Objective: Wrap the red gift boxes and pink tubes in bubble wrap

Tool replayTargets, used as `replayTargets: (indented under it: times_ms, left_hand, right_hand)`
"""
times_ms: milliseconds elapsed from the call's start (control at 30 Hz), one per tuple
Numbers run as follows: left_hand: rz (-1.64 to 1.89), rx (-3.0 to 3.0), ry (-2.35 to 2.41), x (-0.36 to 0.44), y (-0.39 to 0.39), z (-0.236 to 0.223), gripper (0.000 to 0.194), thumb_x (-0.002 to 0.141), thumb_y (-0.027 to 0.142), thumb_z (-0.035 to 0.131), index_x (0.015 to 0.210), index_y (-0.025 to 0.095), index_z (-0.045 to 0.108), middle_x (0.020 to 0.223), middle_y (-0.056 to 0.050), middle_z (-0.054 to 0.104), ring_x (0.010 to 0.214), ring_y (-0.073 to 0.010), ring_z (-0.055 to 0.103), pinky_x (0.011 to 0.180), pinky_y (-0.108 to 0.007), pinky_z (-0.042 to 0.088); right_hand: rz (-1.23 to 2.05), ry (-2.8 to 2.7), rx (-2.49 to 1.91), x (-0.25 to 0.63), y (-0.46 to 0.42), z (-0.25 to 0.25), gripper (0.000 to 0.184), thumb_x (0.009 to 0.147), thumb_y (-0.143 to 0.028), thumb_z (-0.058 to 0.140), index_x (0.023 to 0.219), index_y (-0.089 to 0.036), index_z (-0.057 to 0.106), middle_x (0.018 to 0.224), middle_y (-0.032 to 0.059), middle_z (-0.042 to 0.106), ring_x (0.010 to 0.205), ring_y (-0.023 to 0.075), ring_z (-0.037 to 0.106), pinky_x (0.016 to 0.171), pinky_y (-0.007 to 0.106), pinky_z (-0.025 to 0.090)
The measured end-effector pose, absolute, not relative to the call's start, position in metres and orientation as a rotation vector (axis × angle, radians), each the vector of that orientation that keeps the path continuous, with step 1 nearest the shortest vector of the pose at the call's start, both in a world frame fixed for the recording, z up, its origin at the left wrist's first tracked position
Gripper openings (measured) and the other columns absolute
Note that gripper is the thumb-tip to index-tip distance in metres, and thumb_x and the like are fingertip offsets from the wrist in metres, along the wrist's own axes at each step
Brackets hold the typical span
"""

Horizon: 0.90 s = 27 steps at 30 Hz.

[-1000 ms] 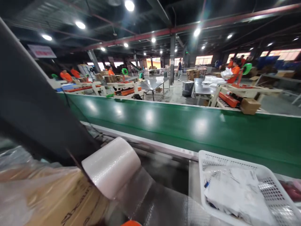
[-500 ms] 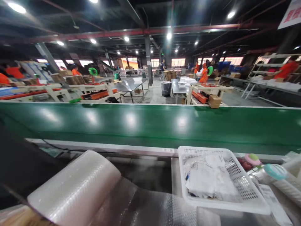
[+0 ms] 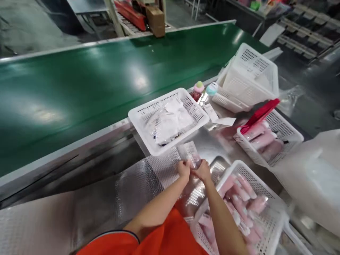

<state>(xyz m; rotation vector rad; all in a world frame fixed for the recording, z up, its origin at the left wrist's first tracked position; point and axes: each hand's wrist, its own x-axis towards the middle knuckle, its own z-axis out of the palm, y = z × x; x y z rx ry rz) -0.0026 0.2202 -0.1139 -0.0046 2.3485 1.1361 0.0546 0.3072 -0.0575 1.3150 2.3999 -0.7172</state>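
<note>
Both hands are together over the metal table, gripping the end of a bubble wrap sheet (image 3: 162, 166). My left hand (image 3: 184, 168) has its fingers curled on the near edge of a folded part. Close beside it, my right hand (image 3: 202, 170) pinches the same folded end. Something pinkish shows faintly through the wrap between them, too blurred to name. Just beyond the hands stands a white perforated basket (image 3: 140, 120) holding white packets (image 3: 170, 122). By my right forearm, another white basket (image 3: 276, 226) holds several pink wrapped items (image 3: 240, 198).
A green conveyor belt (image 3: 106, 74) runs behind the table. To the right, a smaller basket (image 3: 292, 138) contains pink items and a red strap (image 3: 260, 115). Stacked white baskets (image 3: 252, 79) and a teal-lidded jar (image 3: 211, 89) stand behind it. A white plastic bag (image 3: 316, 180) bulges at far right.
The view has swung down and to the right. Both hands, now on the bubble wrap, and the baskets of pink items have come into view; the large wrap roll has left it.
</note>
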Motion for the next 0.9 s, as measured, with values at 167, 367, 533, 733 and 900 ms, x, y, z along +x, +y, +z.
replayTargets:
  times_ms: [167, 367, 533, 733, 900]
  left_hand:
    - [0.972, 0.175, 2.402, -0.029, 0.205, -0.117, 0.019, 0.094, 0.027, 0.055, 0.096, 0.016, 0.071, 0.088, -0.012, 0.076, 0.086, -0.0248, 0.072, 0.079, -0.036, 0.054]
    - [0.883, 0.626, 2.380, -0.006, 0.158, -0.094, 0.033, 0.091, 0.020, 0.060, 0.123, 0.014, 0.066, 0.128, -0.017, 0.070, 0.125, -0.0280, 0.062, 0.107, -0.045, 0.048]
    - [0.311, 1.205, 2.253, 0.038, 0.095, -0.096, 0.060, 0.094, 0.026, 0.059, 0.154, 0.026, 0.048, 0.171, -0.014, 0.026, 0.158, -0.0423, 0.017, 0.123, -0.073, 0.013]
    - [0.216, 1.350, 2.122, 0.049, 0.088, -0.102, 0.069, 0.096, 0.051, 0.057, 0.160, 0.041, 0.033, 0.174, -0.009, 0.015, 0.158, -0.0457, 0.013, 0.119, -0.078, 0.015]
    - [0.182, 1.379, 2.146, 0.038, 0.091, -0.090, 0.053, 0.101, 0.038, 0.047, 0.154, 0.036, 0.048, 0.171, -0.010, 0.028, 0.155, -0.0418, 0.024, 0.118, -0.073, 0.024]
  right_hand:
    - [-0.583, 2.428, 1.385, 0.043, 0.286, -0.059, 0.085, 0.068, -0.043, 0.081, 0.138, -0.008, 0.048, 0.138, 0.0249, 0.053, 0.125, 0.0394, 0.055, 0.106, 0.044, 0.041]
    - [-0.622, 2.380, 1.419, 0.047, 0.284, -0.061, 0.084, 0.067, -0.044, 0.081, 0.137, -0.011, 0.049, 0.138, 0.0233, 0.052, 0.129, 0.0395, 0.052, 0.108, 0.045, 0.040]
    - [-0.683, 2.380, 1.370, 0.047, 0.290, -0.053, 0.088, 0.064, -0.042, 0.081, 0.138, -0.009, 0.046, 0.137, 0.0215, 0.054, 0.125, 0.0357, 0.056, 0.102, 0.040, 0.045]
    - [-0.562, 2.349, 1.406, 0.043, 0.294, -0.049, 0.094, 0.066, -0.044, 0.081, 0.145, -0.012, 0.042, 0.138, 0.0206, 0.056, 0.126, 0.0380, 0.054, 0.102, 0.044, 0.043]
    - [-0.295, 2.529, 1.463, 0.044, 0.264, -0.056, 0.092, 0.072, -0.038, 0.079, 0.148, -0.006, 0.040, 0.133, 0.0223, 0.058, 0.120, 0.0378, 0.053, 0.102, 0.046, 0.039]
